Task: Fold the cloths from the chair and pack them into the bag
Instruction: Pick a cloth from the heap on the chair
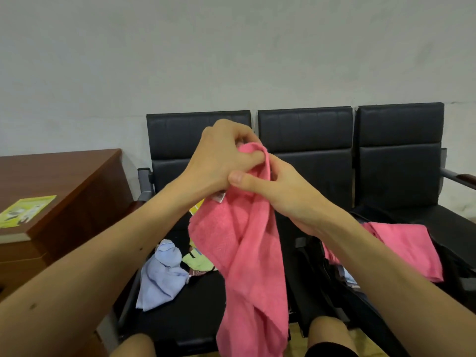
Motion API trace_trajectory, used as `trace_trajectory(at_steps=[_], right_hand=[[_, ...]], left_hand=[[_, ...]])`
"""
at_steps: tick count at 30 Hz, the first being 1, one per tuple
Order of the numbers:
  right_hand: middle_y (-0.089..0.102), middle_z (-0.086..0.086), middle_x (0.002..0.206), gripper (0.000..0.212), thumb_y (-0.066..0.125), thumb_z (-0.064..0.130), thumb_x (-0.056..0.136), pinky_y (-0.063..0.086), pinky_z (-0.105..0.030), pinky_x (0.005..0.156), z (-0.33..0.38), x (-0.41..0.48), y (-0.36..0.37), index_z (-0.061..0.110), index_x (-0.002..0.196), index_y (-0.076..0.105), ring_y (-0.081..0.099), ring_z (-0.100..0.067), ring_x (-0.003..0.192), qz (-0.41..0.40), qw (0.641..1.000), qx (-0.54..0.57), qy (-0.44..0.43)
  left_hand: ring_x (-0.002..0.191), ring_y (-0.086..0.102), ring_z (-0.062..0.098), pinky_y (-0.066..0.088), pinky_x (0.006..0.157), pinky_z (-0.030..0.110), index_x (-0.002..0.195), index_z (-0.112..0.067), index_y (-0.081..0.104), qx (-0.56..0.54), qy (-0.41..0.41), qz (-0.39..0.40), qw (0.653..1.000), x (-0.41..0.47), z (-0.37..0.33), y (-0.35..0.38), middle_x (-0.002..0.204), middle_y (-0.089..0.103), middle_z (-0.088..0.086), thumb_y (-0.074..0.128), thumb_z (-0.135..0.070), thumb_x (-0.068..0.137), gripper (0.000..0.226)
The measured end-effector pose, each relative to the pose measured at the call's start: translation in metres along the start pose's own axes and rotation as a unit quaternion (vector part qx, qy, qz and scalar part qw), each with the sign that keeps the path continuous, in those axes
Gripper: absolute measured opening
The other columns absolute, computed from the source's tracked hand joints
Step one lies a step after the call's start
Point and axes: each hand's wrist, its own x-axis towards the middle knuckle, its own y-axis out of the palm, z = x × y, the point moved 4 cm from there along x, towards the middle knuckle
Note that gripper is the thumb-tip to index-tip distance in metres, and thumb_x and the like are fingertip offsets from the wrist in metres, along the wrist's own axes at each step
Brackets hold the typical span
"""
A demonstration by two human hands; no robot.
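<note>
A pink towel (247, 253) hangs in the air in front of the black chairs (304, 130). My left hand (219, 158) grips its top edge with curled fingers. My right hand (278, 191) pinches the same top edge just to the right, thumb pressed against the left hand. A white label shows under my left hand. On the left seat lie a light blue cloth (162, 276) and a pale green cloth (197, 260). A second pink cloth (407, 246) lies over a dark bag (322, 269) on the seats to the right, partly hidden by my right forearm.
A brown wooden desk (77, 176) stands at the left, with a book with a green cover (25, 212) on it. A grey wall runs behind the row of three chairs. My knees (327, 333) show at the bottom edge.
</note>
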Motion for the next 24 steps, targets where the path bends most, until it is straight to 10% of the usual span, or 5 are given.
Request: trace_trajectory(at_steps=[4,12,18,24], right_hand=[[0.074,0.003,0.098,0.040,0.071,0.004,0.076,0.059,-0.039,0.084,-0.017,0.004,-0.012,0.021,0.112,0.064,0.071,-0.012,0.089,-0.035,0.985,-0.166,-0.003],[0.074,0.001,0.099,0.019,0.058,0.019,0.093,0.053,-0.043,0.086,-0.055,0.003,-0.075,0.030,0.096,0.073,0.066,-0.028,0.099,-0.136,0.883,-0.449,0.009],[0.075,0.003,0.085,0.006,0.071,0.022,0.087,0.053,-0.035,0.079,-0.031,0.002,-0.084,0.019,0.087,0.077,0.068,-0.016,0.084,-0.137,0.889,-0.436,-0.034],[0.063,-0.001,0.060,0.022,0.077,0.026,0.081,0.044,-0.020,0.053,-0.064,-0.008,-0.088,0.017,0.063,0.070,0.056,-0.007,0.057,-0.070,0.970,-0.211,0.100]], left_hand=[[0.068,0.066,0.011,0.054,0.063,0.033,0.066,-0.021,0.073,0.008,-0.044,0.033,0.998,-0.003,0.011,-0.004,0.066,0.070,-0.001,0.074,-0.031,0.078,0.015],[0.063,0.064,0.011,0.055,0.064,0.037,0.071,-0.016,0.077,0.019,-0.081,0.189,0.979,-0.022,0.052,-0.023,0.070,0.072,0.007,0.084,-0.042,0.073,0.027],[0.075,0.073,0.023,0.057,0.071,0.036,0.080,-0.012,0.079,0.089,-0.132,0.382,0.910,-0.045,0.110,-0.027,0.079,0.077,0.006,0.083,-0.037,0.075,0.026],[0.072,0.067,0.018,0.056,0.066,0.025,0.080,-0.003,0.075,-0.193,-0.245,0.271,0.911,-0.084,0.183,-0.035,0.080,0.071,0.012,0.093,-0.052,0.054,0.058]])
